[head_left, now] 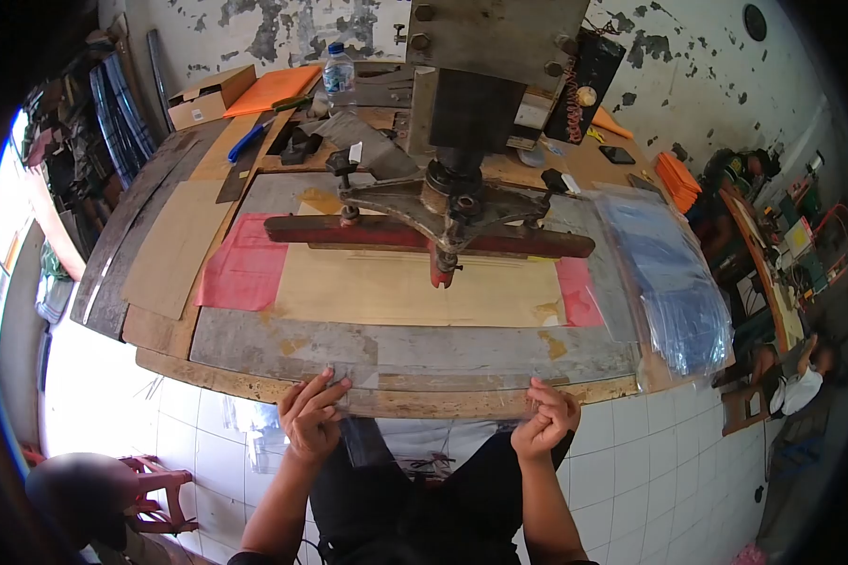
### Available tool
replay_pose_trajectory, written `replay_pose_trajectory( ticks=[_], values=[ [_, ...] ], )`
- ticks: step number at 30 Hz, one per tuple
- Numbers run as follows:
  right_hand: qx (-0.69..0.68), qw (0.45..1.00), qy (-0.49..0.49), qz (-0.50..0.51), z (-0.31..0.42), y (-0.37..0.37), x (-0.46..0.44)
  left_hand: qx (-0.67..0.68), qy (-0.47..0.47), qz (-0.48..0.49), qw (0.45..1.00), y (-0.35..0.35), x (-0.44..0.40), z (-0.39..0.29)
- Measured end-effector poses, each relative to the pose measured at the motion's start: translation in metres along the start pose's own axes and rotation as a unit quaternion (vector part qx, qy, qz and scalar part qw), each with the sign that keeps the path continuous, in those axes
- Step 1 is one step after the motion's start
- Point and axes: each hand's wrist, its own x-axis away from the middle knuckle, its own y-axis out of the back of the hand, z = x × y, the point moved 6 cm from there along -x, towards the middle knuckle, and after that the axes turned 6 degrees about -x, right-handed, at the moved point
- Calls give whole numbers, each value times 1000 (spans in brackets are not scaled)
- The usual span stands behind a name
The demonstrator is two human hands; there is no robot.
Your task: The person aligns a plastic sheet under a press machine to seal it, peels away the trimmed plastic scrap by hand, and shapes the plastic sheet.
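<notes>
At the front edge of the worktable my left hand (313, 416) pinches one end of a clear plastic sheet (443, 383). My right hand (545, 420) pinches its other end, so the sheet stretches between both hands; its outline is faint. Beyond it, a tan board (415, 297) lies on the grey metal bed (254, 344), with pink pieces (245, 264) at its two ends. Above the board hangs the press head (452, 202), with a long red-and-brown bar (386, 234) across it.
A stack of clear plastic sheets (674, 301) lies at the table's right. Cardboard (165, 254) covers part of the left side. Behind are a water bottle (339, 75), a blue-handled tool (250, 139) and a phone (617, 154). Other people (806, 386) sit at the right.
</notes>
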Motion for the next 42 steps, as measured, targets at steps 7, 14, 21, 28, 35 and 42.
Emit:
replay_pose_trajectory(
  ticks=[7,14,21,28,35,42],
  values=[
    [54,996,70,-20,9,5,-13,-8,-27,-11,1000,3,3,0],
    [-65,974,-210,54,30,45,-90,71,116,38,990,48,-40,0],
    [-65,929,-310,191,-23,-11,-150,197,308,231,902,-6,-112,38],
    [7,922,-289,256,-74,-71,-158,174,293,312,887,-67,-139,76],
    [26,926,-238,292,-74,-84,-160,111,290,352,883,-69,-154,70],
    [61,927,-201,311,-72,-83,-157,35,164,348,923,-74,-151,66]
  ],
)
